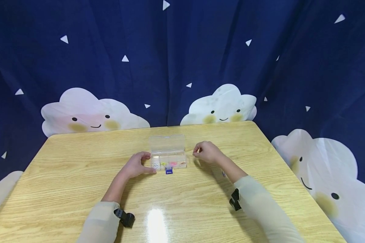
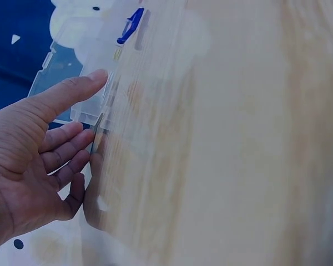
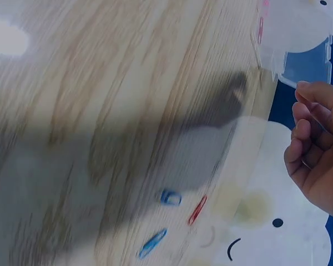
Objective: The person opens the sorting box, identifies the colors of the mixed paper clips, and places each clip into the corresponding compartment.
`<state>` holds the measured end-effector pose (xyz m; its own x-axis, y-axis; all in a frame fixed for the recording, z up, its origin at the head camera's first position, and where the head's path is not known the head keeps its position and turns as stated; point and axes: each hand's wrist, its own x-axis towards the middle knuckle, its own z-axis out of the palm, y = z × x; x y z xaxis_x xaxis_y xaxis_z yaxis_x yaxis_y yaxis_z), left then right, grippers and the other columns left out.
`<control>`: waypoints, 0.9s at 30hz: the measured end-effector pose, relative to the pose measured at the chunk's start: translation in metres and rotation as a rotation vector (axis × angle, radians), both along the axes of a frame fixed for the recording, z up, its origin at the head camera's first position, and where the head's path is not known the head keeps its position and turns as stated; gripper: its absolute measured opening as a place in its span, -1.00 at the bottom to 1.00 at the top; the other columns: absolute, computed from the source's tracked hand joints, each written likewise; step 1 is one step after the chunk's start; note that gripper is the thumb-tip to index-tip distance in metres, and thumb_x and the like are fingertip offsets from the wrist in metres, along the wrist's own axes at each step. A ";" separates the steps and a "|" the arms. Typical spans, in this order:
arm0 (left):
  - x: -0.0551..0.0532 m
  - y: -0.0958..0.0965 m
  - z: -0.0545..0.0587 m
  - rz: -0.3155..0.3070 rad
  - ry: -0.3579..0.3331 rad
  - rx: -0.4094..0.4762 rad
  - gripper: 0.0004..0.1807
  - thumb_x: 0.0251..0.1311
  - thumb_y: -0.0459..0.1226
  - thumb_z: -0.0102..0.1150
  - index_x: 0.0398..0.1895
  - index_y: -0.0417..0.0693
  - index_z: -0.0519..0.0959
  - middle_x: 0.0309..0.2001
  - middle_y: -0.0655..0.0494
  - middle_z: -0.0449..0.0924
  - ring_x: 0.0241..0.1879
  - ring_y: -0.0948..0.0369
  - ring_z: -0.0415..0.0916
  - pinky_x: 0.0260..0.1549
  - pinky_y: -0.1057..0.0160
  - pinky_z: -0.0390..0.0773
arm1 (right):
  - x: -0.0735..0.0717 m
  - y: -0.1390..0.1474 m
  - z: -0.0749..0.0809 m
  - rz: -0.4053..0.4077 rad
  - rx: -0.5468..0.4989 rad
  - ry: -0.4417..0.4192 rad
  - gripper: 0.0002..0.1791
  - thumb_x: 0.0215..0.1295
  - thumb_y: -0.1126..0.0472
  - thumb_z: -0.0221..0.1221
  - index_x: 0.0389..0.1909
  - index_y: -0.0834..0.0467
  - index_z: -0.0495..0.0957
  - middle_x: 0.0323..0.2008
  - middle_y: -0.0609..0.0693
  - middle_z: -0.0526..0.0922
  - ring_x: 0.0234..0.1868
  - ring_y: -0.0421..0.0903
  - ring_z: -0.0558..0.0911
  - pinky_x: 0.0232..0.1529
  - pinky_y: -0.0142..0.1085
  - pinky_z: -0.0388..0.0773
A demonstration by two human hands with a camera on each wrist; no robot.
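A clear plastic compartment box (image 1: pixel 172 158) stands on the table with its see-through lid (image 1: pixel 167 143) raised at the back. Inside lie small yellow, pink and red pieces, with a red paper clip (image 3: pixel 260 30) at the right end. A blue latch-like tab (image 1: pixel 169 170) juts from its front. My left hand (image 1: pixel 137 165) holds the box's left end, thumb along the front corner and fingers round the side. Just off the right end, my right hand (image 1: pixel 207 152) has thumb and forefinger tips together; whether something tiny is between them cannot be seen.
On the wooden table (image 1: pixel 182 202), near my right forearm, lie a red paper clip (image 3: pixel 197 210), a blue paper clip (image 3: pixel 152 243) and a small blue piece (image 3: pixel 170 197). Behind the table's far edge hangs a dark blue curtain (image 1: pixel 182 50) with clouds.
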<state>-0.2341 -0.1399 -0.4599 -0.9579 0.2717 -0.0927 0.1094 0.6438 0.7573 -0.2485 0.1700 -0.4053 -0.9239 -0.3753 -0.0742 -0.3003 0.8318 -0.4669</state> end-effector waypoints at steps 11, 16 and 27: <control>0.000 0.001 0.004 0.000 -0.001 -0.005 -0.14 -0.22 -0.12 0.52 0.20 -0.27 0.36 0.12 -0.15 0.49 0.17 -0.06 0.36 0.21 -0.03 0.32 | 0.006 0.036 -0.003 -0.068 -0.010 -0.030 -0.85 0.24 0.17 0.18 -0.35 0.19 0.62 -0.60 -0.07 0.51 -0.60 -0.20 0.38 -0.55 -0.38 0.32; 0.001 0.001 0.002 0.004 -0.001 -0.011 -0.14 -0.21 -0.12 0.51 0.20 -0.26 0.36 0.12 -0.15 0.49 0.17 -0.06 0.37 0.21 -0.03 0.33 | 0.007 0.050 -0.008 -0.094 -0.016 -0.021 -0.87 0.23 0.18 0.19 -0.39 0.17 0.61 -0.60 -0.07 0.50 -0.60 -0.20 0.37 -0.54 -0.37 0.33; 0.002 0.002 0.005 0.003 -0.008 -0.001 -0.15 -0.21 -0.16 0.51 0.20 -0.28 0.36 0.12 -0.16 0.49 0.15 -0.06 0.37 0.20 -0.02 0.34 | 0.012 0.079 -0.015 -0.133 -0.023 -0.009 -0.87 0.23 0.20 0.18 -0.39 0.20 0.61 -0.63 -0.05 0.49 -0.62 -0.19 0.35 -0.57 -0.35 0.31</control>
